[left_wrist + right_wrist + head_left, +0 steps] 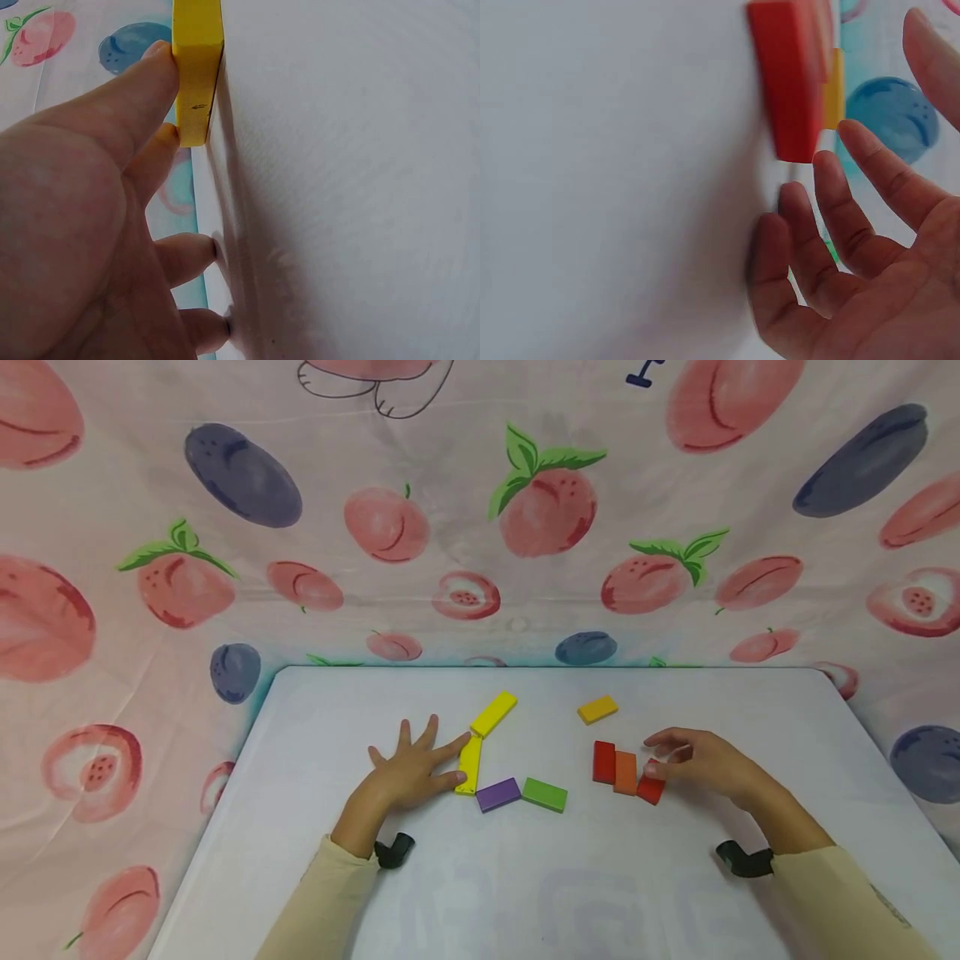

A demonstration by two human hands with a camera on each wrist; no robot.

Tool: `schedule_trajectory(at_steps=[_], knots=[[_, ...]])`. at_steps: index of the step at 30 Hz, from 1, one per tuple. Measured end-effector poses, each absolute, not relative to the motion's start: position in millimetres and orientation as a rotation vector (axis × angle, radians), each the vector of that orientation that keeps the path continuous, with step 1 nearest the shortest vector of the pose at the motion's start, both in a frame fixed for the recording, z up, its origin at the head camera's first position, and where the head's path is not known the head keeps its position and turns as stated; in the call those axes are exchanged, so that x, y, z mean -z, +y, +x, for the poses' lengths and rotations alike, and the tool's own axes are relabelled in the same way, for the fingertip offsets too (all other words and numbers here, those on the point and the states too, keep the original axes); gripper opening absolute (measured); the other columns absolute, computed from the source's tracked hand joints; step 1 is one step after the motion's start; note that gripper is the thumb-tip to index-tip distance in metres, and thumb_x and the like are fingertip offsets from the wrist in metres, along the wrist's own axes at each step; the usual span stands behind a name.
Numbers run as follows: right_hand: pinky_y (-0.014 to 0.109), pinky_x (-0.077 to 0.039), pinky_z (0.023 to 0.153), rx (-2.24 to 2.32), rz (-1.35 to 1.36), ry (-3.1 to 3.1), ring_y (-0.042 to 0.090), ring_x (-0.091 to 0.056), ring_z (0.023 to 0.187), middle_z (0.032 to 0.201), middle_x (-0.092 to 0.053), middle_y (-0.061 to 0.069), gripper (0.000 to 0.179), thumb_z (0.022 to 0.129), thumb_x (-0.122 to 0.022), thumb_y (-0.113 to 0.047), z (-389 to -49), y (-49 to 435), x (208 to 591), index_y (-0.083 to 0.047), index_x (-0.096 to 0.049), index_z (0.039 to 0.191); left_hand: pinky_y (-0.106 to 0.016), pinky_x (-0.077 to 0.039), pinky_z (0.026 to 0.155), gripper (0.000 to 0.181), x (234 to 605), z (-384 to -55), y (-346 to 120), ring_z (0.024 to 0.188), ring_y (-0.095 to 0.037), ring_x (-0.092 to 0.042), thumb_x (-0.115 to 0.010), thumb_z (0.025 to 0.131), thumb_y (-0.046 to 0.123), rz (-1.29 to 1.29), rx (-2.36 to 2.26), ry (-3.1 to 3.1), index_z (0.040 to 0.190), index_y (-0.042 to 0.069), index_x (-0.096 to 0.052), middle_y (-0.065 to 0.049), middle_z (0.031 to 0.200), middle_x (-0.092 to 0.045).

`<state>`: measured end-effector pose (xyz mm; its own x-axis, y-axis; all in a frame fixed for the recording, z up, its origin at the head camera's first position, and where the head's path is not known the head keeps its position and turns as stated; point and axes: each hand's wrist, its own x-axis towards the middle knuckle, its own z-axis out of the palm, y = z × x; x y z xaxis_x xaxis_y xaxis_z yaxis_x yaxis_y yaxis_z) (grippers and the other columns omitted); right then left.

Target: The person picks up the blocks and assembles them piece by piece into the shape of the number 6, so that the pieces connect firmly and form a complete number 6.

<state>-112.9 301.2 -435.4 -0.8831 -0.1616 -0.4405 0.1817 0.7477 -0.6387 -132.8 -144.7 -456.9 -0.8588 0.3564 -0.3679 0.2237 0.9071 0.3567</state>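
On the white table [750,710], a curving line of blocks lies left of the middle: a far yellow block [493,714] nearest the far edge, a near yellow block [471,763], a purple block [498,795] and a green block [545,795]. The left hand [403,775], fingers spread wide and gripping nothing, touches the near yellow block on the side towards the table's left edge; the left wrist view adds that thumb and forefinger meet that side, and a dark mark on the block's end. Towards the right edge, a red block [603,762], an orange block [626,773] and a smaller red block [651,789] sit side by side, an amber block [597,710] beyond them. The right hand [708,764] is loosely spread at the smaller red block; the head view overlaps thumb and block, but the right wrist view shows the thumb apart.
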Motion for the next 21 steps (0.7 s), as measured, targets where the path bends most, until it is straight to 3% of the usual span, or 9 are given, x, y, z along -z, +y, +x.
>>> schedule_trajectory(at_steps=[8,21], knots=[[0.049,-0.055,0.093,0.91,0.01,2.502,0.036,-0.05,0.12,0.132,-0.056,0.018,0.075,0.077,-0.086,-0.051,-105,301,450,-0.013,-0.06,0.136,-0.092,0.003,0.1,0.065,456,-132,-144,0.155,-0.054,0.006,-0.056,0.097,0.061,0.421,-0.429,2.635,0.156,0.051,-0.031,-0.011,0.173,-0.007],[0.038,-0.052,0.083,0.844,0.002,2.593,0.031,-0.051,0.107,0.113,-0.059,0.013,0.074,0.071,-0.093,-0.046,-102,296,452,-0.008,-0.062,0.127,-0.092,0.003,0.101,0.065,456,-133,-144,0.155,-0.053,0.007,-0.056,0.097,0.061,0.425,-0.429,2.633,0.156,0.052,-0.03,-0.01,0.174,-0.006]])
